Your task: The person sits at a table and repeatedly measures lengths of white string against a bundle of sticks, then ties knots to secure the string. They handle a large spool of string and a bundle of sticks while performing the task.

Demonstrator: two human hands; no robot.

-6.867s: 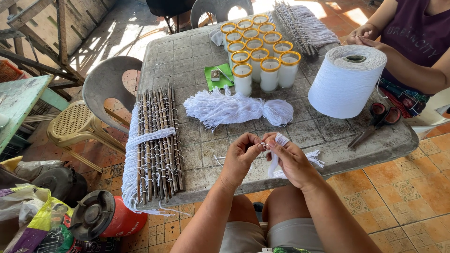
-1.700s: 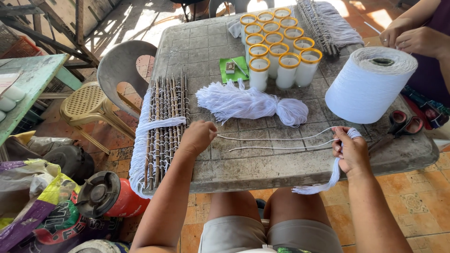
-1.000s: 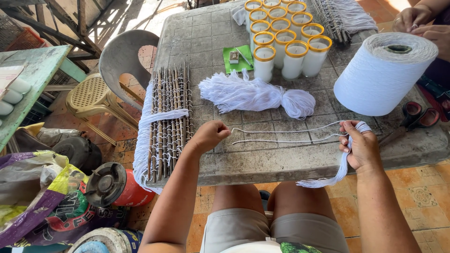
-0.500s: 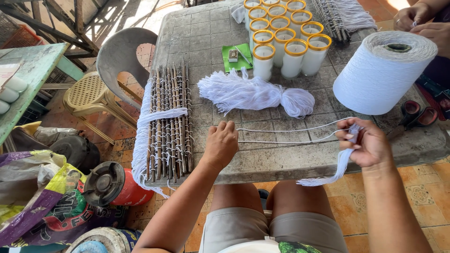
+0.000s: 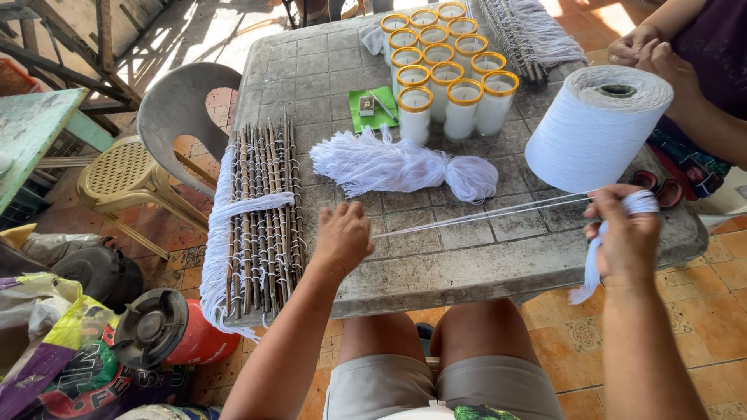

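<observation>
Left hand [image 5: 342, 237] and right hand [image 5: 625, 233] stretch white strands [image 5: 482, 216] taut — above table [image 5: 467, 264].

Bare table [image 5: 482, 257] lies open just below the taut strands [image 5: 482, 215]; above them the yarn bundle [image 5: 405, 165] and candle glasses [image 5: 443, 70] block passage

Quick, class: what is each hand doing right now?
Left hand: closed, pinching the white strings.
Right hand: closed, strings wrapped around it.

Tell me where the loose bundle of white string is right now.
The loose bundle of white string lies mid-table in the head view, before the glass candles, left of the big white spool.
</observation>
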